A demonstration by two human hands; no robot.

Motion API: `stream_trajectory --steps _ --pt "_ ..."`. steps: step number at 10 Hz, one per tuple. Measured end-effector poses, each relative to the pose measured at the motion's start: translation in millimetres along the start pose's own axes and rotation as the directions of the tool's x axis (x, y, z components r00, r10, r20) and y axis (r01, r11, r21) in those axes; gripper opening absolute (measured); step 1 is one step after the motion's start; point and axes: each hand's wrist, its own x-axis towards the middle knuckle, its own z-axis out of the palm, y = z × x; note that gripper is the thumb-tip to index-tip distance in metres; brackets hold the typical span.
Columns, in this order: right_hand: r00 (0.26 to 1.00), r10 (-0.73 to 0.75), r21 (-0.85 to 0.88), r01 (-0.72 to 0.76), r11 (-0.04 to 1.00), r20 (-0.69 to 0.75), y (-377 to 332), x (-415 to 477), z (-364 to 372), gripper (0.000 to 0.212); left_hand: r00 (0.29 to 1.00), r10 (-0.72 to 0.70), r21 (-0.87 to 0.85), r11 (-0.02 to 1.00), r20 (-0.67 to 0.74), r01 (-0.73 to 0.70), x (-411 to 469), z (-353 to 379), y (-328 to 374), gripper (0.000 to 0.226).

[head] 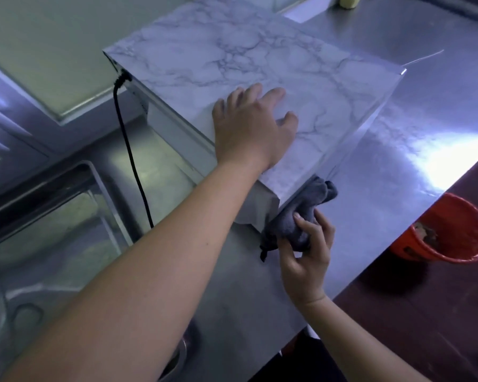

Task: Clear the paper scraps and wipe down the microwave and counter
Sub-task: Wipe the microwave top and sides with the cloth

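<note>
Head view, nearest first: the right hand [305,252] has its fingers curled round a bunched grey cloth [301,208], pressing it to the near corner of the microwave [232,51]; both sit over the steel desk [398,161]; a sink [53,216] lies to the left, an orange bucket [453,216] low on the right; the left hand [249,130] rests flat, fingers spread, on the microwave's marble-patterned top; a black cord [130,150] hangs from its left side; beyond, a white paper piece [301,13] lies on the desk.
</note>
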Motion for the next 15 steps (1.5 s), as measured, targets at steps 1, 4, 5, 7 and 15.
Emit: stream_trajectory --steps 1,4,5,7,15 --pt "0.990 0.135 -0.026 -0.134 0.991 0.031 24.9 -10.2 6.3 0.029 1.000 -0.006 -0.002 1.000 0.001 0.006 3.3 -0.8 -3.6 0.051" --pt "0.871 0.471 -0.311 -0.412 0.857 0.144 69.7 -9.4 6.9 0.030 0.999 -0.025 0.005 1.000 0.034 0.025 1.7 1.6 -5.2 0.050" --pt "0.848 0.501 -0.313 -0.435 0.844 0.172 70.7 -5.8 7.6 0.027 0.999 -0.029 0.009 1.000 0.040 0.028 1.0 2.6 -7.8 0.049" --pt "0.740 0.649 -0.215 -0.614 0.759 0.178 61.3 2.8 -33.0 0.028 0.994 -0.032 -0.003 0.999 0.107 0.033 -10.0 9.3 -6.4 0.050" --pt "0.875 0.481 -0.101 -0.483 0.870 -0.051 98.8 231.5 -215.9 0.033 0.989 0.026 0.068 0.997 0.146 -0.036 24.7 39.2 130.6 0.064"
